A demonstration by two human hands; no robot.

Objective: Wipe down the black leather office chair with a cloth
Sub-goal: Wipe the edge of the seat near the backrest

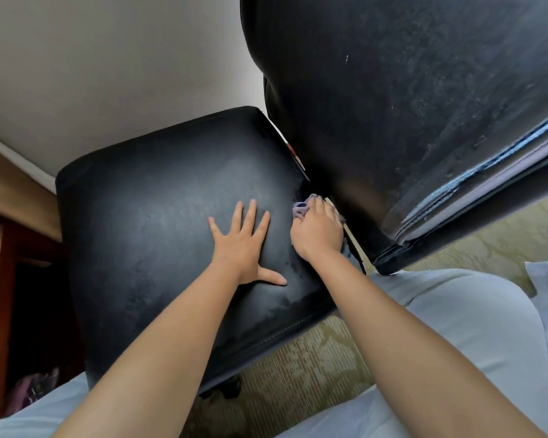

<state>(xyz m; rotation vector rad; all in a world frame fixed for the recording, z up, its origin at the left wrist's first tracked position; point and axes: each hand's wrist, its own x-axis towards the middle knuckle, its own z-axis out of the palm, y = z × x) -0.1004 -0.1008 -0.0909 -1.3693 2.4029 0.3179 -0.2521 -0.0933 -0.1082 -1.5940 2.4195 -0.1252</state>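
1. The seat (159, 216) of the chair fills the middle, with the backrest (393, 105) rising to its right.
2. The left hand (241, 245) lies flat on the seat, just left of the right hand (317, 232).
3. The right hand holds the cloth (301, 208) at the crease between seat and backrest.
4. The carpet (298, 368) lies under the chair.
5. A wall (108, 58) stands behind the seat.
6. The person's knees (450, 311) are before the chair.

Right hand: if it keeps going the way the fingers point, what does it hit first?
Most likely the chair's backrest. The right hand, its grip on the cloth, points into the crease where the seat meets it. Depth is unclear; the cloth would touch before the fingers.
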